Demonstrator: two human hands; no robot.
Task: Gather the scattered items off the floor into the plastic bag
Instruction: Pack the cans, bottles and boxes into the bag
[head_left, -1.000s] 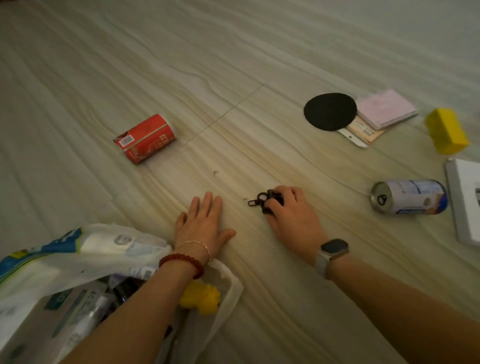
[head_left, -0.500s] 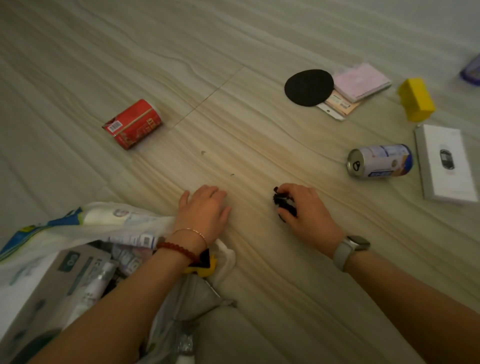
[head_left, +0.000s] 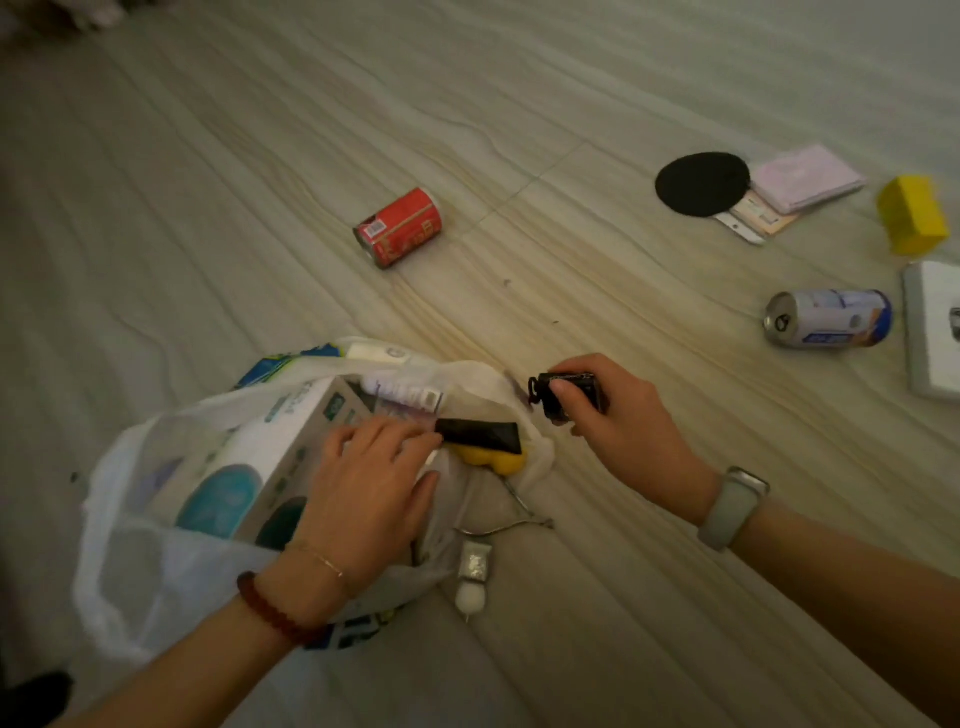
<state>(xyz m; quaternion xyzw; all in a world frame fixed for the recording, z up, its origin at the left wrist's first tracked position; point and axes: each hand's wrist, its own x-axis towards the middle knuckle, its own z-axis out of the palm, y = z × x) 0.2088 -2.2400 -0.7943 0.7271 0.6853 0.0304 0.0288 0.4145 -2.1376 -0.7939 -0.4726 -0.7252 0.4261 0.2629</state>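
A white plastic bag (head_left: 130, 561) lies open on the floor at lower left, holding a large box (head_left: 244, 457), a black tube (head_left: 480, 435) and a yellow item (head_left: 493, 460). My left hand (head_left: 363, 499) rests at the bag's mouth, fingers curled on its rim and the box edge. My right hand (head_left: 618, 431) grips a small black clip-like object (head_left: 569, 392) just right of the bag's opening, above the floor. A red can (head_left: 399, 227) lies on its side further out, and a silver-blue can (head_left: 831, 318) lies at the right.
Far right on the floor are a black disc (head_left: 701, 183), a pink pad (head_left: 808, 176) on some cards, a yellow block (head_left: 911, 213) and a white box (head_left: 935, 332). A small white tagged item (head_left: 472, 577) and a metal wire piece (head_left: 511, 525) lie beside the bag.
My right hand lifted the black clip off the floor and brought it to the bag's opening. My left hand moved from the floor onto the bag's mouth.
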